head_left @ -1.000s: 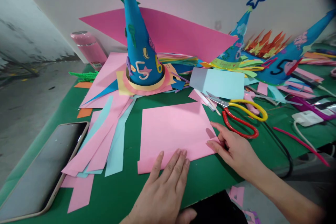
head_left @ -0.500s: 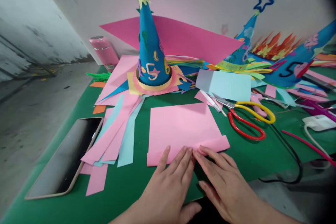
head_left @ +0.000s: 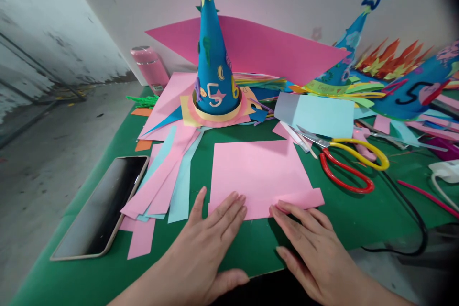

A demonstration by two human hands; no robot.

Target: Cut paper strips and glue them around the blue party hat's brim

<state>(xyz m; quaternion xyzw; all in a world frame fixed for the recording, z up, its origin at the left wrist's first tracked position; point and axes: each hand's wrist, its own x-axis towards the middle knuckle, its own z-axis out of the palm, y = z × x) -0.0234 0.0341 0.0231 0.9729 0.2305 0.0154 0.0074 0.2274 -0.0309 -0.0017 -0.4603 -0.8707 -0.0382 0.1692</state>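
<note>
A pink sheet of paper lies flat on the green table in front of me, its near edge folded over into a narrow strip. My left hand rests with outstretched fingers on the left part of that fold, thumb spread away. On the fold's right part press the fingertips of my right hand, its thumb apart below the paper's edge. Neither hand grasps anything. Just right of the sheet lie scissors with one yellow and one red handle, blades partly open.
Left of the sheet are pink and light blue paper strips and a phone. Behind stand a blue cone hat with a 5 and a pink bottle. A light blue card lies behind the scissors; a black cable hangs at right.
My left hand has slid left along the fold, opening a gap between my hands. My right hand stays on the fold's right part. The whole view has shifted slightly.
</note>
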